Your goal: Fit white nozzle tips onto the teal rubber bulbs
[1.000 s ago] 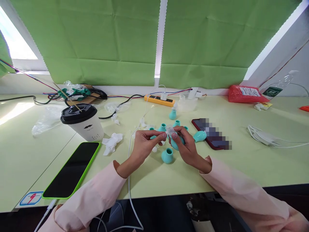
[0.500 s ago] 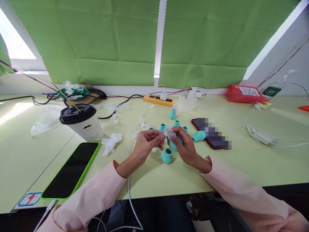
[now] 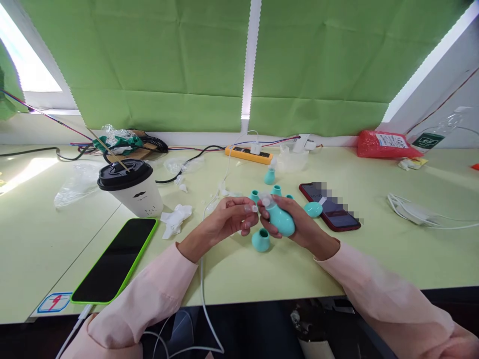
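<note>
My right hand [image 3: 299, 219] is closed around a teal squeeze bulb [image 3: 282, 221] that lies tilted, its clear plastic top [image 3: 266, 200] towards the upper left. Just left of it, my left hand [image 3: 234, 217] pinches a small whitish translucent plastic piece [image 3: 254, 208] between thumb and fingertips, apart from the bulb. Below the hands stands an open-necked teal bulb [image 3: 261, 241]. More teal bulbs, such as one behind my fingers [image 3: 276, 190], are partly hidden. Farther back, another teal bulb [image 3: 270, 176] stands upright with a clear top. One more teal bulb [image 3: 313, 209] lies on its side at the right.
A red-cased phone [image 3: 329, 207] lies at the right, a green-cased phone [image 3: 116, 262] at the left. Behind that stands a lidded paper cup [image 3: 140, 197] beside a crumpled tissue [image 3: 176, 221]. A white cable [image 3: 202, 279] runs down past my left wrist. At the back is an orange power strip [image 3: 249, 155].
My hands have moved slightly apart. My right hand has turned the bulb so its teal body faces me, and the small piece in my left hand is now away from the clear top.
</note>
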`<state>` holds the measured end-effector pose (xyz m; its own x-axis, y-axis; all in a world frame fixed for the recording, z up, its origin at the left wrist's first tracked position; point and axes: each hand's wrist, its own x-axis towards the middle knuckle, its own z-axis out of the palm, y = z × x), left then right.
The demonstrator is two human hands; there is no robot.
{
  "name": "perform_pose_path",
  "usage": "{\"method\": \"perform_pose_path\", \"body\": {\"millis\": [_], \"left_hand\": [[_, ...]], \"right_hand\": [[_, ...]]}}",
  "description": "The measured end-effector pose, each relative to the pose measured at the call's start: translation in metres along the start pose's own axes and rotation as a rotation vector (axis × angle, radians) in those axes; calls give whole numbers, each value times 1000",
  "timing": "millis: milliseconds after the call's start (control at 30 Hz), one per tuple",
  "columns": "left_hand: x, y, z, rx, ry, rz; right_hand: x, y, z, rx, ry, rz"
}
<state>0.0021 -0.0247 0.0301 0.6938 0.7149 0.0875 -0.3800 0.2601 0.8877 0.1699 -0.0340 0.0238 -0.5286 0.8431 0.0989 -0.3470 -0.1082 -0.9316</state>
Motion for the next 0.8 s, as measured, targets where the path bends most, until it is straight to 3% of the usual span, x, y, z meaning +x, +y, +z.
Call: {"method": "perform_pose_path", "body": {"millis": [67,133,267,367,467,567,633,700,767,800], "left_hand": [[0,5,-3,112,40,30],[1,11,-8,396,165,83],[4,13,-23,1357,566,213],[7,8,-36,1758,557,123],[11,2,-46,1828,503,1],[13,2,-51,1813,505,2],[13,3,-49,1769,558,110],[11,5,-42,1684,685,317],[5,8,-29,1558,786,539],[2,9,-22,1506,770,599]], "right_hand": [[0,-4,-2,17,53,-8],[0,-8,-3,6,105,-35],[-3,-12,-2,7,139,-65],[-3,-10,-1,-5,124,-66],[-3,-7,-2,-34,95,-71],[-2,-3,-3,-93,89,-90],[-2,-1,-2,-169,90,-129],[-4,1,0,-310,82,-183],[-7,3,4,-545,103,-262],[-9,4,6,-683,132,-317]]}}
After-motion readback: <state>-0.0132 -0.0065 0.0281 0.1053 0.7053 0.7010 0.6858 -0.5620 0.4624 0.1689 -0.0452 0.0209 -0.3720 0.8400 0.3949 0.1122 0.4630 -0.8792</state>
